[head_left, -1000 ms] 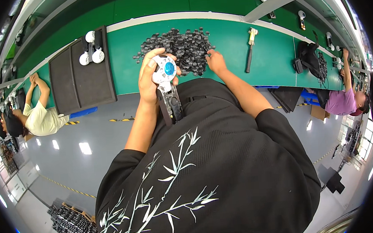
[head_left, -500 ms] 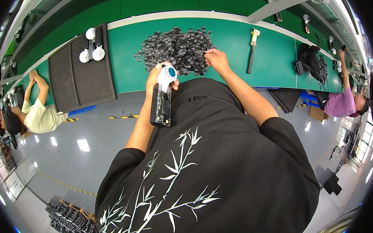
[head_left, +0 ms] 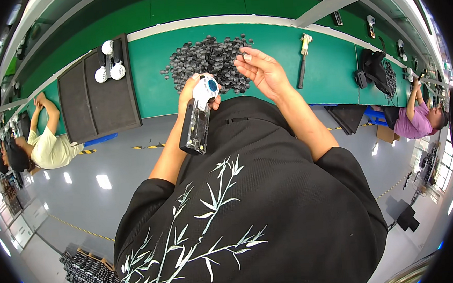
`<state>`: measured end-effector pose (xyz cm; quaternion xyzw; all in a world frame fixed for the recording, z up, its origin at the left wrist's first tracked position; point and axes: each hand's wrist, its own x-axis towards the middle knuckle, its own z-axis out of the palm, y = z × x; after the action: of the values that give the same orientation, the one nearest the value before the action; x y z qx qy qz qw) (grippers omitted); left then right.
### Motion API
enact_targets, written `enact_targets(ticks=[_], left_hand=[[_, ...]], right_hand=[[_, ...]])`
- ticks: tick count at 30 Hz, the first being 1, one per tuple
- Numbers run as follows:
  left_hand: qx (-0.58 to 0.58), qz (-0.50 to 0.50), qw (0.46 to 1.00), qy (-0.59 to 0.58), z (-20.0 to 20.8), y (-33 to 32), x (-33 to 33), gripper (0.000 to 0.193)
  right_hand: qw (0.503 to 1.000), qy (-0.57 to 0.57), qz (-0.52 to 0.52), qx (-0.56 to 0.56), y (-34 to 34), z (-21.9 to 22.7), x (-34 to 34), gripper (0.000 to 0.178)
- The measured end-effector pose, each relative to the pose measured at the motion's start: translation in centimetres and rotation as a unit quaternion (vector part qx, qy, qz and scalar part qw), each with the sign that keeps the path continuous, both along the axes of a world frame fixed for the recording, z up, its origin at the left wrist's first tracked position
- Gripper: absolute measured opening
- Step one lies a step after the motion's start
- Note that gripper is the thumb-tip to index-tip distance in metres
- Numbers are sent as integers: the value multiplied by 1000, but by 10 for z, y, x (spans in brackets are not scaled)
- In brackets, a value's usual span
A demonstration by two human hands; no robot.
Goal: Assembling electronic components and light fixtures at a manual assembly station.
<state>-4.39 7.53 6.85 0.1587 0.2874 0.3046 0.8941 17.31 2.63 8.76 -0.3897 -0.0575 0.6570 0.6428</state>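
1. Workbench (head_left: 277, 45), green, spanning the upper view;
2. Black tray (head_left: 78, 98), at bench left, bearing white-headed units (head_left: 118, 71);
3. Pile of black discs (head_left: 206, 59), loose at bench centre;
4. Handheld device (head_left: 199, 117), white-headed with blue centre; held before the waist, near the bench's front edge; left hand (head_left: 185, 93) curled about its upper part;
5. Right hand (head_left: 265, 72), at the pile's right edge; thumb and index finger close together; whether they pinch a disc cannot be told;
6. Hammer (head_left: 302, 68), black-handled, right of the pile.
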Motion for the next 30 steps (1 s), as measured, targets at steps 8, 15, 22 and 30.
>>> enact_targets(ticks=[8, 15, 22, 30], left_hand=[[-2, 8, 1000, 7, 11, 2, 2, 43], [53, -48, 988, 134, 14, -3, 2, 38], [41, -38, 967, 249, 42, -13, 15, 36], [19, -74, 973, 220, 32, -15, 13, 37]], right_hand=[[998, -51, 49, -5, -11, 21, -24, 19], [966, -220, 136, 1, -17, 36, -48, 16], [940, -287, 183, 6, -18, 42, -53, 18], [939, -287, 187, 32, -17, 15, -47, 36]])
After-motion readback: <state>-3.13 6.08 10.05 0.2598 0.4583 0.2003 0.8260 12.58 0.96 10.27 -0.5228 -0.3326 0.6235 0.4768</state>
